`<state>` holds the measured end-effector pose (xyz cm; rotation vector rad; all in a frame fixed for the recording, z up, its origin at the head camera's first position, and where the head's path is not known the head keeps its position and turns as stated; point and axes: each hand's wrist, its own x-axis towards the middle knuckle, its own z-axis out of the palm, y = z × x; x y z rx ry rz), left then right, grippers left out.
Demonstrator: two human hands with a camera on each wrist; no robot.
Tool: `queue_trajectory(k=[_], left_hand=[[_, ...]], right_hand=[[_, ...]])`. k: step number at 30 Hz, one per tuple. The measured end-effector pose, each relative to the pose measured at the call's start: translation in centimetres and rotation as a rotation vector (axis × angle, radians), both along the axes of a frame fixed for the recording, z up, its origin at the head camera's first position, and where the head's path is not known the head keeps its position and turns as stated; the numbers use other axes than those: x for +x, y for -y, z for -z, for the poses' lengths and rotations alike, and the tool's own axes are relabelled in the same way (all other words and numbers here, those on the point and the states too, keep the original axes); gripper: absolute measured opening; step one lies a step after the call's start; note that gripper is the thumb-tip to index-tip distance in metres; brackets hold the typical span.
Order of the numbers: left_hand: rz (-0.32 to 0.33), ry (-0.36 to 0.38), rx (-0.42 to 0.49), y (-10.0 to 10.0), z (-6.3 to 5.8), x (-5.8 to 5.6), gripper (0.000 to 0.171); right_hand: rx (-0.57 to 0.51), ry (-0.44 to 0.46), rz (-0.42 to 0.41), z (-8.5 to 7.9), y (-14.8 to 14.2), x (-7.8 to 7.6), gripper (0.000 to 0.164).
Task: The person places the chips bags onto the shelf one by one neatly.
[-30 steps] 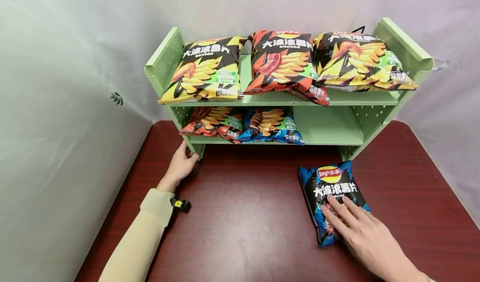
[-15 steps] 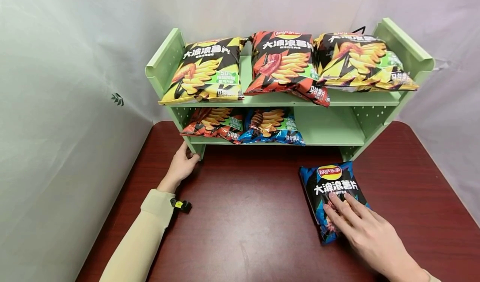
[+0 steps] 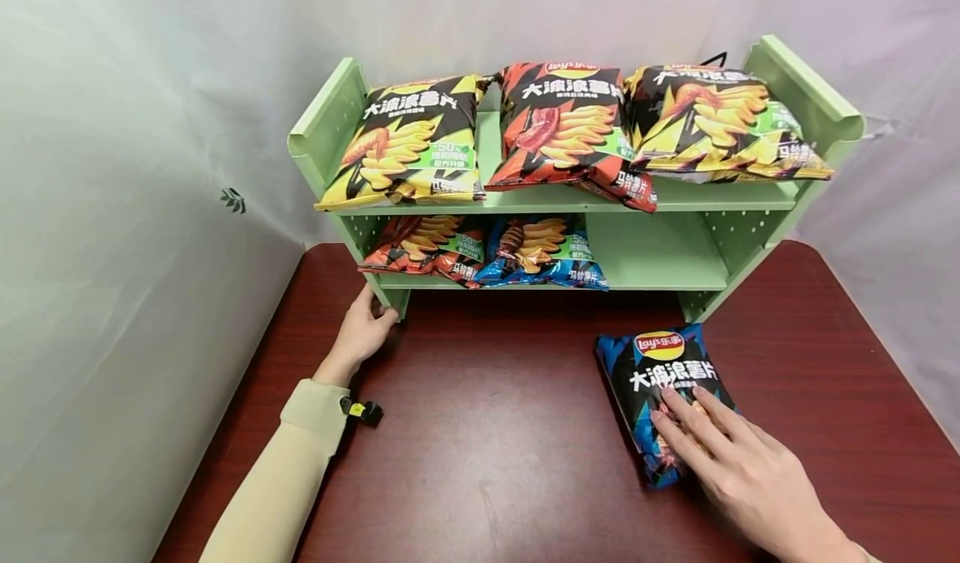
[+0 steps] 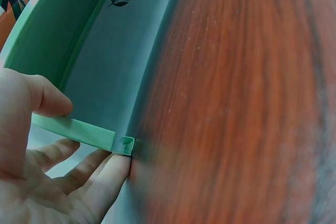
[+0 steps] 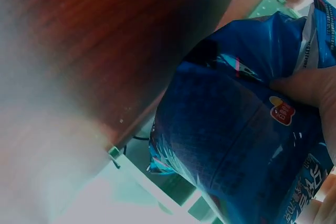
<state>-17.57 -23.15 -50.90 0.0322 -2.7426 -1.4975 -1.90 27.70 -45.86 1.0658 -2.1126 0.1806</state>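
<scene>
A blue and black bag of potato chips (image 3: 667, 371) lies tilted over the front right of the table, its Lay's logo toward the shelf. My right hand (image 3: 750, 471) holds its lower right part, fingers spread over the printed front. In the right wrist view the thumb (image 5: 304, 87) presses the bag's blue back (image 5: 226, 119). At the far left, my left hand (image 3: 363, 330) grips the foot of the green shelf rack (image 3: 525, 205). The left wrist view has the thumb (image 4: 50, 98) on one side of the green end panel (image 4: 79, 132) and the other fingers beneath.
Yellow (image 3: 408, 142), red (image 3: 562, 122) and second yellow (image 3: 720, 122) chip bags fill the top shelf. Below, a red bag (image 3: 431, 246) and a blue bag (image 3: 543, 251) sit left of a bare stretch of lower shelf (image 3: 660, 251). White curtain (image 3: 135, 213) encloses the table (image 3: 450, 430).
My right hand has shifted slightly right, and the lower end of the blue bag has swung a little with it. The left hand stays on the rack's foot.
</scene>
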Motion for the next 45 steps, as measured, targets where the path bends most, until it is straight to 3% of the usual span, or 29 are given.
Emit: queue_trajectory(k=[7,15,28,38,45], left_hand=[[-0.004,0.008,-0.005,0.0,0.1,0.0,0.065],[0.003,0.004,0.001,0.1,0.3,-0.1,0.067],[0.0,0.003,-0.003,0.2,0.3,-0.1,0.065],[-0.007,-0.002,-0.009,0.1,0.3,0.0,0.063],[-0.007,-0.003,-0.009,0.0,0.1,0.1,0.063]], right_hand=[[-0.046,-0.054,-0.01,-1.8,-0.1,0.3,0.037],[-0.072,-0.18,0.007,-3.2,-0.2,0.4,0.033],[-0.117,-0.247,0.01,-6.4,-0.4,0.2,0.032],[-0.2,-0.283,0.023,-7.7,0.4,-1.3,0.028],[-0.228,-0.313,0.035,-7.9,0.8,-3.5,0.027]])
